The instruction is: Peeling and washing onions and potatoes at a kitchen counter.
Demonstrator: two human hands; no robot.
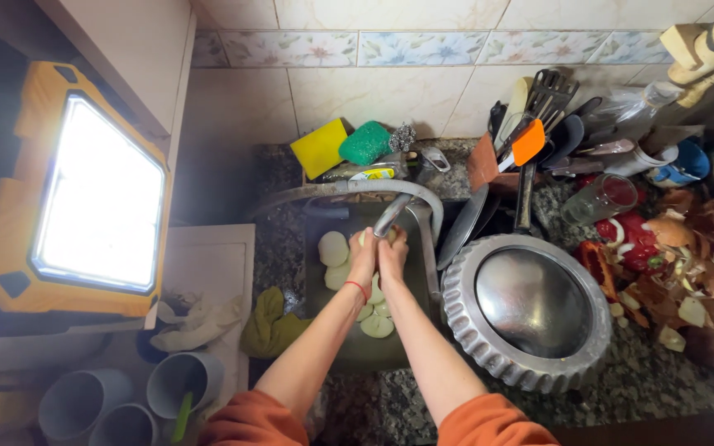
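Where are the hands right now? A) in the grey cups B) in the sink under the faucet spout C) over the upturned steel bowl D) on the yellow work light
B: both the left hand and right hand meet under the faucet spout, above the sink with pale peeled pieces.

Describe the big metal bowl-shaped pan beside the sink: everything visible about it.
The round metal pan sits on the speckled granite counter just right of the sink. It looks like dull, silvery aluminium, with a wide fluted, ribbed rim around a smooth, shiny centre that reflects light. Whether that centre is hollow or domed cannot be told. A dark utensil handle reaches its far edge. Neither hand touches it.
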